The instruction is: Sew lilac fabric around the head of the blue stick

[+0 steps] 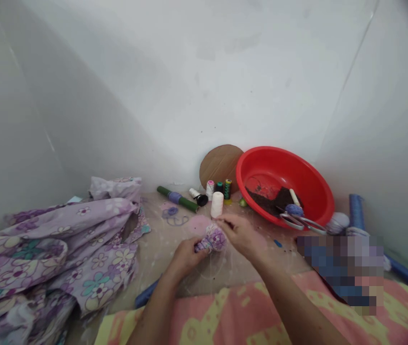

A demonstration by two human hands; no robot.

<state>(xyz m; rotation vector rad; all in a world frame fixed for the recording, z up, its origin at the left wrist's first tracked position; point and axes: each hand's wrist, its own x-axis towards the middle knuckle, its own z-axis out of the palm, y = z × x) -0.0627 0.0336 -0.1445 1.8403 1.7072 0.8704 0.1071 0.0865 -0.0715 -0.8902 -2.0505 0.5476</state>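
My left hand (188, 255) is closed around the gathered neck of a small bundle of purple floral cloth (216, 238), whose rounded end points right and bulges as if filled. Just above that rounded end, the fingertips of my right hand (237, 231) are pinched together; what they hold, if anything, is too small to make out. Directly beyond those fingertips stands a cream cone of thread (217, 204). A faint loop of thread seems to lie on the mat below the bundle.
Purple floral fabric (99, 258) is heaped at left. A green tube wound with purple yarn (175, 197) and several thread spools (210, 189) lie farther back. A red basin (283, 163) leans at right, holding scissors (302, 222) and dark material. A cardboard disc (220, 165) rests against the wall.
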